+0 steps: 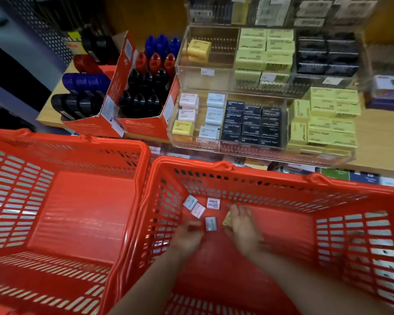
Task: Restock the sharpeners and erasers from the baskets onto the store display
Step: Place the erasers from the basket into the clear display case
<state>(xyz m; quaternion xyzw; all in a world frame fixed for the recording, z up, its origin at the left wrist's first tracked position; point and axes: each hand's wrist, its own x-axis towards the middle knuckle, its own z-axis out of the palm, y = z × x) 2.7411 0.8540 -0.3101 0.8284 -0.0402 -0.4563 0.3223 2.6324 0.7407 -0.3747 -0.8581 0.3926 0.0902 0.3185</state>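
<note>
One head-worn wide-angle view looks forward and steeply down from above. Two red baskets fill the lower half of the frame, the right basket (282, 185) directly beneath the camera and close, the left basket (66, 146) at lower left. Both forearms enter from the bottom edge. The display shelf (378, 142) runs across the upper half, farther off, its lines bowed by the lens toward the frame edges.

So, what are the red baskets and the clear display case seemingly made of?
Right basket and left basket: probably moulded plastic, slightly glossy, with slotted walls. Display case: likely clear acrylic; the erasers show through its glossy walls.
</note>
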